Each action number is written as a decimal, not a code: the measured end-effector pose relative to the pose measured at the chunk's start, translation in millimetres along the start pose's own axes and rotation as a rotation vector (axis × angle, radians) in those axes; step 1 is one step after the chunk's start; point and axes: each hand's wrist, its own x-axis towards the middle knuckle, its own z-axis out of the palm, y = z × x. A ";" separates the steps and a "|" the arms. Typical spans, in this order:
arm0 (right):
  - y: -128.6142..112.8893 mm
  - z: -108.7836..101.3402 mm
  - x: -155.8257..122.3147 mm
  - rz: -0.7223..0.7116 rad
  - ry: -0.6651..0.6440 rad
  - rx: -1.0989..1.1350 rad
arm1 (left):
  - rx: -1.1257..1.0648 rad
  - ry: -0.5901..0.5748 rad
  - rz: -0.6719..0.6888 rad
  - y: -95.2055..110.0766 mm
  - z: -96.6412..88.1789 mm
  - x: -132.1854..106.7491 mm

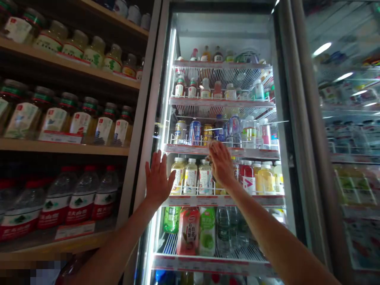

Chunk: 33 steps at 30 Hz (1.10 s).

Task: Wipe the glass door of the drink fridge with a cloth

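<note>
Inside the lit fridge (pixel 166 79) a row of pale bottles (pixel 190 176) with white caps stands on a wire shelf, and everything here is placed from that row.

The left hand (pixel 158 179) is just left of the row, spread flat with its fingers apart and pointing up, holding nothing. It lies over the fridge's bright left edge, though whether the palm touches it cannot be told.

The right hand (pixel 221 163) is at the right end of the row, with its back to the camera and its fingers (pixel 213 147) reaching up to the price rail (pixel 184 149) above the bottle caps. The palm is hidden, so it cannot be told whether it grips anything. Its wrist and forearm cover the bottles next along.

Directly above the row, on the next shelf, stand cans (pixel 194 132) – one white, one blue, one gold. Right of the row, past the right hand, is a red bottle (pixel 247 177) among yellow ones. Below the row a pink-labelled bottle (pixel 188 231) and a green-labelled bottle (pixel 207 231) stand side by side.

Well left of the row, outside the fridge, wooden shelves carry labelled jars (pixel 59 118), with red-labelled water bottles (pixel 80 198) under them – far right of the row, the glass door (pixel 297 118) stands open
</note>
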 end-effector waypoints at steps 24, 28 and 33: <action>101.3 -31.2 -0.7 0.137 0.139 -0.108 | -0.096 -0.035 -0.081 22.0 47.3 50.4; 100.3 -40.8 0.4 0.031 0.023 -0.079 | -0.064 -0.063 -0.089 24.6 47.0 52.6; 143.7 -46.1 26.3 0.418 0.298 -0.159 | 0.056 -0.148 -0.162 10.6 34.5 57.9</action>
